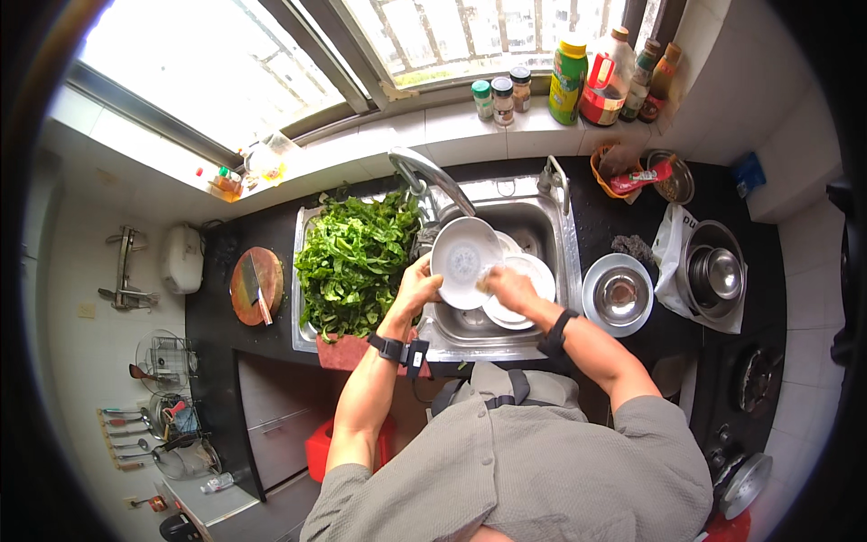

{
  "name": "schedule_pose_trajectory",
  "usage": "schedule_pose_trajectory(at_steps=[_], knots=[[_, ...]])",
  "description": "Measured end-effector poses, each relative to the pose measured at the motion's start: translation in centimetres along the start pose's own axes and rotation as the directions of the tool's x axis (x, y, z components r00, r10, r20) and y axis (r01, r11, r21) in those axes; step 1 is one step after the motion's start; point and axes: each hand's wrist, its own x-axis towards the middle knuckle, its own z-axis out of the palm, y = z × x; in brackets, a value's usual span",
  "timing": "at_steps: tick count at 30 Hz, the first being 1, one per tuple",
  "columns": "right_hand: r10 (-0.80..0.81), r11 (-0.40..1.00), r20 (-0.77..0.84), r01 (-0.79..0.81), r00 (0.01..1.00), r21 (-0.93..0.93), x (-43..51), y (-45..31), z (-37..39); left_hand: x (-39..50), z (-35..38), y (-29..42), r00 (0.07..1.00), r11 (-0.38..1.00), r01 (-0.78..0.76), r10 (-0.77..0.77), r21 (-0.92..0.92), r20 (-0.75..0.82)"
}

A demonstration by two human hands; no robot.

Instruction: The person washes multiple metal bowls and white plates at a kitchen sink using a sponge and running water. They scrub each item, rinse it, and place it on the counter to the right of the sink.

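Observation:
A white bowl (464, 254) with a patterned inside is held tilted over the sink basin (532, 223). My left hand (416, 288) grips its left rim, thumb on the inner side. At the opposite rim is my right hand (509, 291), fingers curled inward and blurred; whether a cloth or sponge is in them cannot be made out. White plates (540, 274) lie in the basin below, partly covered by the bowl and my right hand. The metal faucet (440, 176) arches over the bowl's top edge.
Leafy greens (359, 261) heap over the left basin. Farther left, a knife (257, 291) lies on a round cutting board (271, 267). Right of the sink stand metal bowls (618, 295) and a larger basin of bowls (738, 271). Bottles (567, 88) and jars line the windowsill.

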Motion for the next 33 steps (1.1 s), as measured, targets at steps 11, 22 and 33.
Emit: schedule_pose_trajectory(at_steps=[11,22,33], knots=[[0.046,0.961,-0.207,-0.1,0.977,-0.257,1.6,1.6,-0.2,0.9,2.5,0.3,0.997,0.999,-0.035,0.036,0.025,-0.07],[-0.17,0.98,-0.121,0.155,0.978,-0.124,0.4,-2.0,-2.2,3.3,3.7,-1.1,0.97,0.989,0.119,-0.135,-0.088,-0.202],[0.338,0.204,0.23,-0.309,0.913,0.929,0.3,5.0,-2.7,7.5,-2.8,1.7,0.866,0.748,-0.056,0.365,0.661,-0.34]])
